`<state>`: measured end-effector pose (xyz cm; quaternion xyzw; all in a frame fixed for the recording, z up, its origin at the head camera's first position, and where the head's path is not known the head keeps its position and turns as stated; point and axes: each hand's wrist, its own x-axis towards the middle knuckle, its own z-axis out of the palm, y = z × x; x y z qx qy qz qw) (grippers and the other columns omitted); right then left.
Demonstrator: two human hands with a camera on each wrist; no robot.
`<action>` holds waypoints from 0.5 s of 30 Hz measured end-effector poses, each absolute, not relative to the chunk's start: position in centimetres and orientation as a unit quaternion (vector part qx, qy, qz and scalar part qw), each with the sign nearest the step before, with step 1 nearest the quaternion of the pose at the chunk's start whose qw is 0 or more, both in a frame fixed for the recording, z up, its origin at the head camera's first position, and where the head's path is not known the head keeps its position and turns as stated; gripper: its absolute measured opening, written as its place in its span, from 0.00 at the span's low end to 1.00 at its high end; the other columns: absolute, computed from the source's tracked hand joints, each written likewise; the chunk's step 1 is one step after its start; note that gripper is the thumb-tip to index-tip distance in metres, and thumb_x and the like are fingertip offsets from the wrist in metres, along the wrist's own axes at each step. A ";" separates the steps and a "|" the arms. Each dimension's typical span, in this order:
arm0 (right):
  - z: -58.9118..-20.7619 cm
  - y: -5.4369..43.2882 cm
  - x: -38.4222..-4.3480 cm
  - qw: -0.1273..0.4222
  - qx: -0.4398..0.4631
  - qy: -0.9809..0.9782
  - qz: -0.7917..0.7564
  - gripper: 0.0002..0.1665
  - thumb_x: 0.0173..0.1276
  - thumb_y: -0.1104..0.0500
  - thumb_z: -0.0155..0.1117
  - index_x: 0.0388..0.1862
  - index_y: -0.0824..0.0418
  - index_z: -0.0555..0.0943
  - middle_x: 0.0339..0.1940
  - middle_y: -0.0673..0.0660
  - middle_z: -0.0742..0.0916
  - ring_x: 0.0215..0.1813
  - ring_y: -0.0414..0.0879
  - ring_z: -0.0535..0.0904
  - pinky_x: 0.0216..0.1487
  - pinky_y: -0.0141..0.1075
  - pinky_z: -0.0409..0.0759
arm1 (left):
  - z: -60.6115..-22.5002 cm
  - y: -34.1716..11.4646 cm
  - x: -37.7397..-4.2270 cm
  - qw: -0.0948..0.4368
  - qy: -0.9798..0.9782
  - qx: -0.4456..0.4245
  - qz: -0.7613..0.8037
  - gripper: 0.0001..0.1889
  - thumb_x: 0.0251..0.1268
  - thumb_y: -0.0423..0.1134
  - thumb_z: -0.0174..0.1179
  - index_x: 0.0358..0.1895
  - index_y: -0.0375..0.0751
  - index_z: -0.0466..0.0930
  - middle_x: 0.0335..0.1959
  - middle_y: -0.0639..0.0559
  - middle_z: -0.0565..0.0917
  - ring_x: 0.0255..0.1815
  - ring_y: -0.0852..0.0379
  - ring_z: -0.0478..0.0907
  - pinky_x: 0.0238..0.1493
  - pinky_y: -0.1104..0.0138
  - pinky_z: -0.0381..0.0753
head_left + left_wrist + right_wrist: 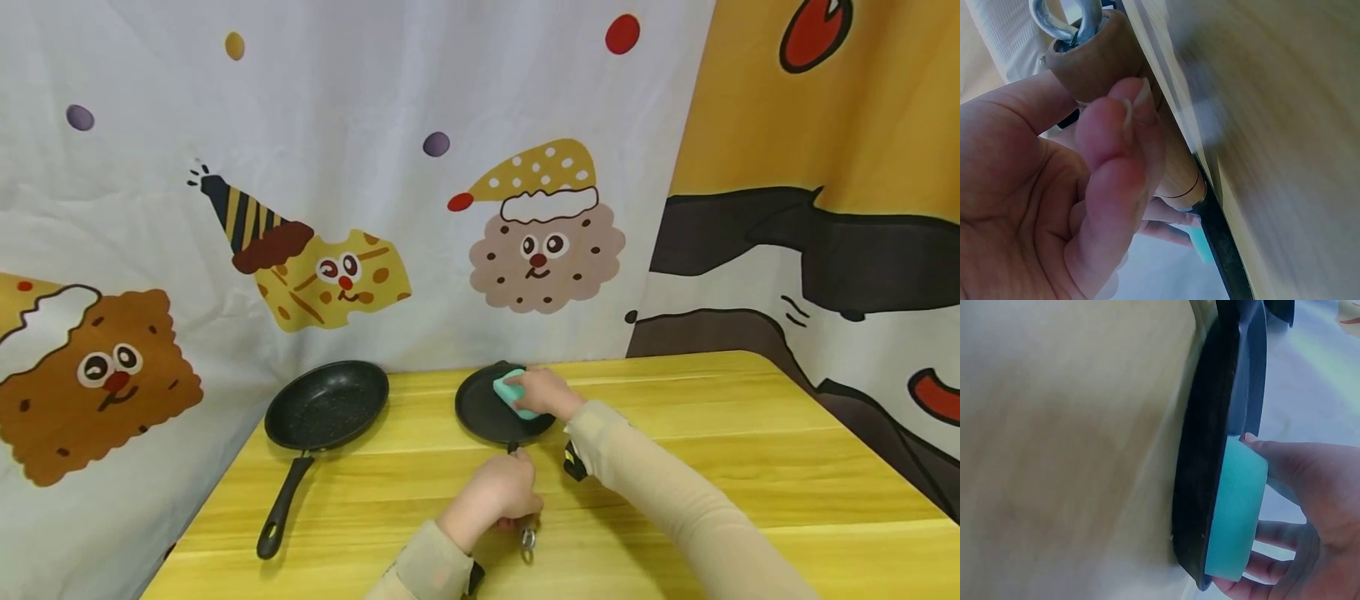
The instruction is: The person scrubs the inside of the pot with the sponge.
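Note:
A small, shallow black frying pan [477, 410] lies on the table with its handle pointing toward me. My left hand [498, 487] grips the wooden handle [1097, 56], its fingers curled round it, and a metal ring [528, 540] sticks out at the handle's end. On the right side of the pan's cooking surface is a turquoise sponge [1235, 509]. My right hand [546, 392] holds this sponge by its edges, thumb on one side and fingers on the other, and presses it against the pan.
A larger black frying pan [327, 407] with a black handle [285, 507] stands to the left on the yellow wood-grain table [675, 417]. Behind the table hangs a white curtain [360, 100] with cartoon prints, close to the back edge.

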<state>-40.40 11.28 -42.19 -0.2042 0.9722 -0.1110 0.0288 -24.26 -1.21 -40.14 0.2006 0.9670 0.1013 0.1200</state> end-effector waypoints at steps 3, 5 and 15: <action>-42.2 10.8 -40.1 0.022 -0.220 0.969 -0.113 0.31 0.64 0.54 0.70 0.67 0.51 0.76 0.65 0.62 0.76 0.61 0.60 0.72 0.52 0.48 0.77 | -40.0 -1.3 -24.2 0.125 0.965 0.199 0.113 0.39 0.60 0.43 0.63 0.68 0.19 0.59 0.04 0.53 0.73 0.04 0.61 0.70 0.12 0.69 0.72; -42.2 10.4 -39.9 0.019 -0.233 0.966 -0.108 0.31 0.64 0.54 0.70 0.67 0.50 0.76 0.62 0.60 0.78 0.59 0.58 0.74 0.49 0.45 0.77 | -40.0 -1.4 -24.2 0.129 0.963 0.198 0.126 0.38 0.60 0.42 0.63 0.66 0.18 0.59 0.04 0.53 0.73 0.04 0.60 0.70 0.11 0.68 0.72; -42.1 9.5 -39.3 0.045 -0.286 0.954 -0.081 0.32 0.64 0.54 0.70 0.68 0.46 0.75 0.63 0.60 0.77 0.61 0.57 0.72 0.60 0.49 0.70 | -40.3 -1.3 -24.4 0.139 0.961 0.199 0.129 0.41 0.62 0.44 0.63 0.70 0.20 0.56 0.04 0.53 0.74 0.04 0.60 0.71 0.13 0.69 0.73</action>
